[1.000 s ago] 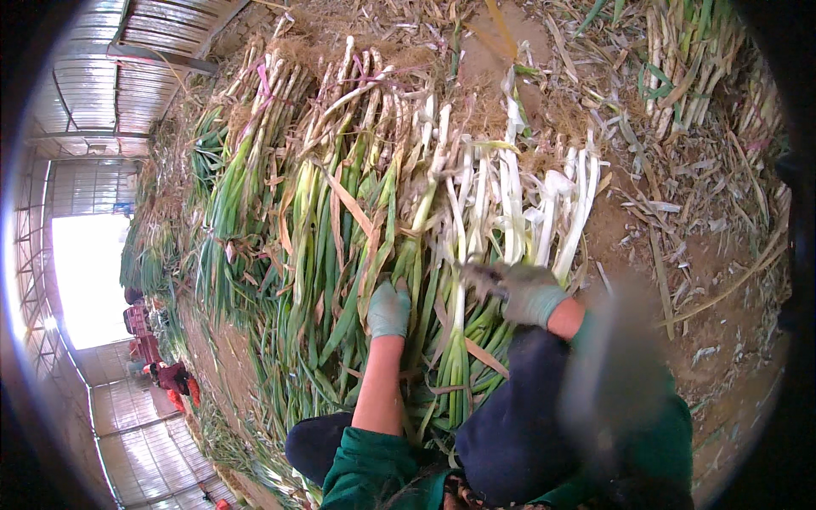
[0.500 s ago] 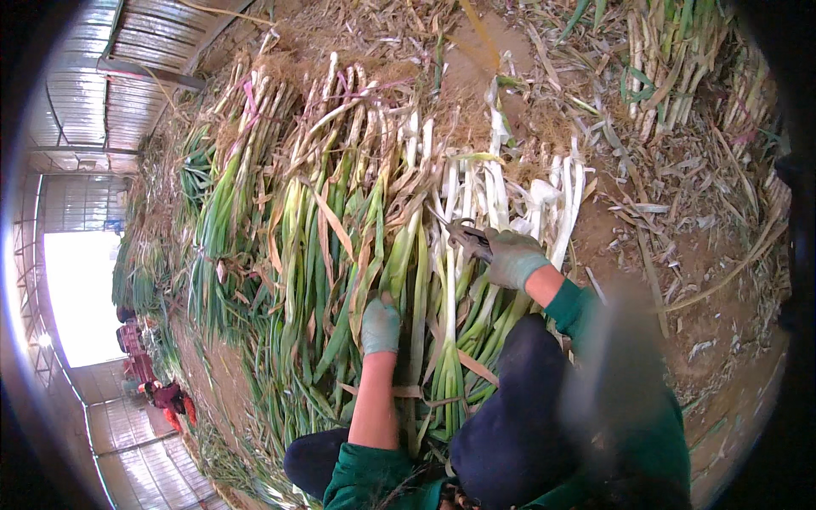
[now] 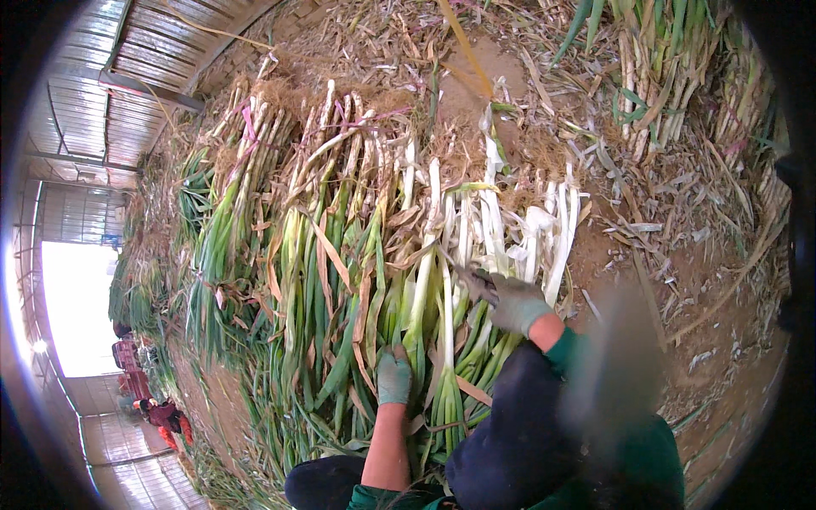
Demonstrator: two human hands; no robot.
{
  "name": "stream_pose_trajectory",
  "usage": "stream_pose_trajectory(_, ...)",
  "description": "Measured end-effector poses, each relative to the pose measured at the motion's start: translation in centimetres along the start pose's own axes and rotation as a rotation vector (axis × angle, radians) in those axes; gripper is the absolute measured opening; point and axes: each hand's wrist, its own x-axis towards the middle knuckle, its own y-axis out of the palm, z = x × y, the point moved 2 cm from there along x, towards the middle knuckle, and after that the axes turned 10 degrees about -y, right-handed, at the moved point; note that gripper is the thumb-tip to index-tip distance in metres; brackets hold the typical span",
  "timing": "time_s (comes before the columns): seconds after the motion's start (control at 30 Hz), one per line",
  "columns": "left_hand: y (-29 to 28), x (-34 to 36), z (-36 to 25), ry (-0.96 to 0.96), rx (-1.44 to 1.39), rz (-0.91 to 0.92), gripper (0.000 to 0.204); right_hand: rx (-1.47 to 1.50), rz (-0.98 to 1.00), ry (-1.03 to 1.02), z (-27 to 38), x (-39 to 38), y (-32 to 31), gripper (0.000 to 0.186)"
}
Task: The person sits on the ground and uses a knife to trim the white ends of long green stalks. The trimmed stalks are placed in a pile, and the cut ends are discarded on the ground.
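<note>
"So, where do the long onions (image 3: 448, 319) lie?"

"Side by side on the earthen floor (image 3: 595, 234), in a row before the person's dark-trousered knee (image 3: 510, 416), pale root ends pointing away and tops toward the person."

"And the left hand (image 3: 393, 378)?"

"Gloved, with its grip closed around green leaves (image 3: 412, 340) low on the row; I cannot tell how many stalks it has."

"What about the right hand (image 3: 518, 306)?"

"Gloved too, its grip clamped on a dark metal hand tool (image 3: 483, 287). That tool points leftward, near a bare white stalk, but I can't tell whether they touch."

"Anything around them?"

"Pink ties (image 3: 248, 123) on the onions further left, dry leaf scraps (image 3: 646, 228) strewn on the right, a yellow strap (image 3: 466, 47) at the top, and another person (image 3: 166, 416) far off to the left."
</note>
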Motion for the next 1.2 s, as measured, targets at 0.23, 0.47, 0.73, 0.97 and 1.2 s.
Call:
stream_pose_trajectory(0.23, 0.8, 1.1, 1.1, -0.055, -0.055, 0.081, 0.049, -0.038, -0.097, -0.018, -0.5, -0.2, 0.4, 0.058)
stream_pose_trajectory(0.47, -0.3, 0.6, -0.1, -0.191, -0.099, 0.227, 0.053, -0.076, -0.098, 0.003, -0.4, 4.3, -1.8, 0.064)
stream_pose_trajectory(0.73, 0.6, 1.0, 1.5, -0.301, -0.316, 0.336, 0.053, 0.041, -0.106, 0.059, -0.8, 3.6, -1.4, 0.061)
stream_pose_trajectory(0.97, 1.7, 1.2, 1.9, -0.450, -0.543, 0.419, 0.042, 0.000, 0.093, -0.032, 1.0, 0.0, -0.8, 0.069)
stream_pose_trajectory(1.2, 1.5, 0.2, 1.6, -0.432, -0.522, 0.424, 0.044, 0.032, -0.112, 0.055, -0.3, 8.1, -4.1, 0.053)
